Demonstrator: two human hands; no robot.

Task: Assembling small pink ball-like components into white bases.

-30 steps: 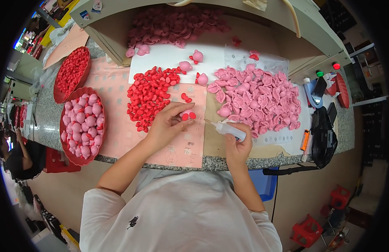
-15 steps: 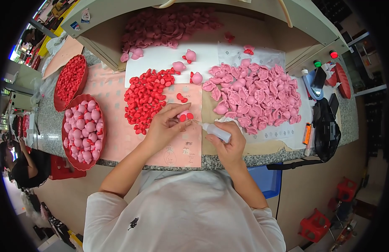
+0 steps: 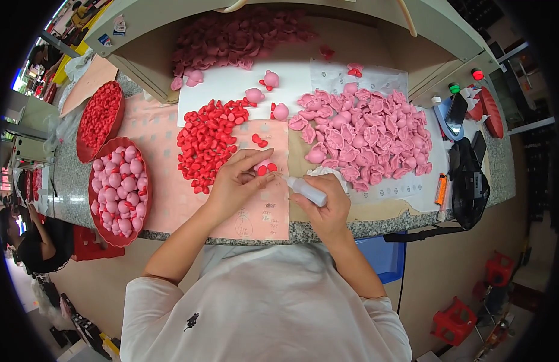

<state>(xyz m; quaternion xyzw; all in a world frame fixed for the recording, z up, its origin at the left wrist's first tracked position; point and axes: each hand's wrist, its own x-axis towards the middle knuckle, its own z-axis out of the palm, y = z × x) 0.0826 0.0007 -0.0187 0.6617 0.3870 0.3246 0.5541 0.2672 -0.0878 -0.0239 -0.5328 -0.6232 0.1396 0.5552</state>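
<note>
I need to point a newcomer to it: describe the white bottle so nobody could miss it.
Start at the big pink pile on the right of the table. Below its near left edge, the right hand grips the bottle, nozzle towards the left hand. It is the only white tube among pink and red pieces.

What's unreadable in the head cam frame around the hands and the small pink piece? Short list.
- Pink piece, head view: mostly covered by the left hand; its shape and grip cannot be told.
- White bottle: lower end wrapped by the right hand; whether its tip touches the piece is too small to tell.
- Red pieces: too small to make out individual shape.
- Pink heap at the back: shaded under the shelf, blurred by the fisheye rim.
</note>
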